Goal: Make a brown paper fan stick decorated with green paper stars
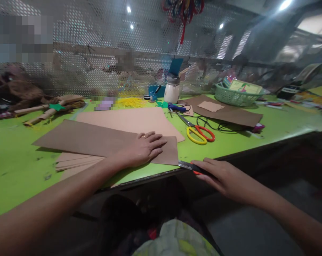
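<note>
My left hand (147,147) lies flat, fingers stretched out, on a long brown paper sheet (97,137), pressing it on the table. In my right hand (219,174) is a utility knife (191,167) with a black and orange handle, my fingers wrapped round it. Its blade tip is at the near right corner of the brown sheet, by the table's front edge. Under and behind that sheet lies a larger pale tan sheet (126,117). Several more tan sheets (75,161) stick out below it on the left.
Scissors (199,134) with yellow and red handles lie right of the sheets, near a blue glue gun (177,107) and its black cord. A white jar (172,90), a green basket (235,95) and brown card (238,115) are behind. Paper rolls (47,111) lie far left.
</note>
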Motion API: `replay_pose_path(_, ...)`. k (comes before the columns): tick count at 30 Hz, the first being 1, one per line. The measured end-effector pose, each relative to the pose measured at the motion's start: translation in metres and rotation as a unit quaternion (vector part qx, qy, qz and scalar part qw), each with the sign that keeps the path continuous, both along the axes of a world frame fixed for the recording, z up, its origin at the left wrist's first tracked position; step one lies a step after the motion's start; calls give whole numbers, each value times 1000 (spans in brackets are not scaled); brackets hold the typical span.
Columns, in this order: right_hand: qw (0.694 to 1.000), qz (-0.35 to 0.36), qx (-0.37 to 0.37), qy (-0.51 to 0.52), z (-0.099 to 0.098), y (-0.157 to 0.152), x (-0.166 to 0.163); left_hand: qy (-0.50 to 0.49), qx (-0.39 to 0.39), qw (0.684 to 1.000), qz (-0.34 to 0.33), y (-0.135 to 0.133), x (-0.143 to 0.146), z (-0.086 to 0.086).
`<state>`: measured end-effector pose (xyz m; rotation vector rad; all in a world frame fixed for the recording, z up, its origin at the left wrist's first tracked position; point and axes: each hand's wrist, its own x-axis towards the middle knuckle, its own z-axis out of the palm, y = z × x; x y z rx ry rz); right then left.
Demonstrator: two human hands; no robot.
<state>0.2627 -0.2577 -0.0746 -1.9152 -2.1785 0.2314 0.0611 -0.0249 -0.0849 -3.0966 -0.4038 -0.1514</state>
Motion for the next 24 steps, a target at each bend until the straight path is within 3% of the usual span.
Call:
replay_pose_path(13,1000,-18,-21,13,5,-21,-1,11,-10,1000,-3,0,1,2)
replay_pose_path(24,999,10,19,31,10,5,-18,3,-7,1000,-1,-2,-1,4)
